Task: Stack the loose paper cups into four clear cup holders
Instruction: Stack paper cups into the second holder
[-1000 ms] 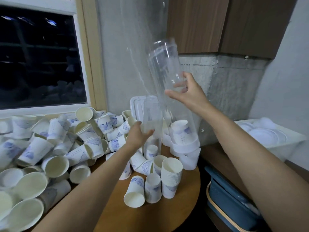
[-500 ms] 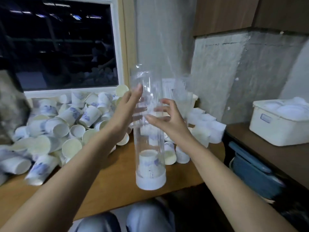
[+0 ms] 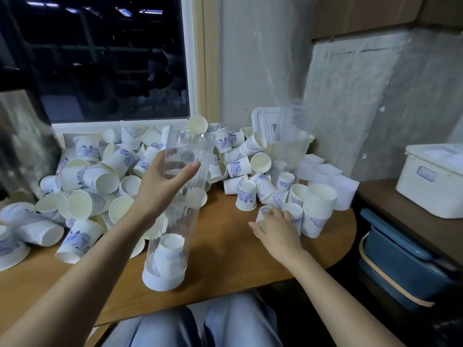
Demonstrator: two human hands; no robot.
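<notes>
A clear cup holder (image 3: 181,214) with a white base stands tilted on the wooden table (image 3: 225,251), one paper cup upside down inside its bottom. My left hand (image 3: 162,181) grips its upper part. My right hand (image 3: 275,226) has its fingers curled round a loose paper cup (image 3: 262,213) lying near a nested stack of cups (image 3: 318,209). A second clear holder (image 3: 288,144) stands at the back by the wall. A big heap of loose white-and-blue paper cups (image 3: 100,176) covers the table's left and back.
White holder bases (image 3: 325,171) lie at the back right. A white lidded box (image 3: 433,181) sits on a side shelf at right, with a blue basket (image 3: 400,266) below it. A window is behind the heap. My knees show under the table's front edge.
The holder has come down to stand on the table near the front edge. My right hand has let go of it and moved right onto a loose cup.
</notes>
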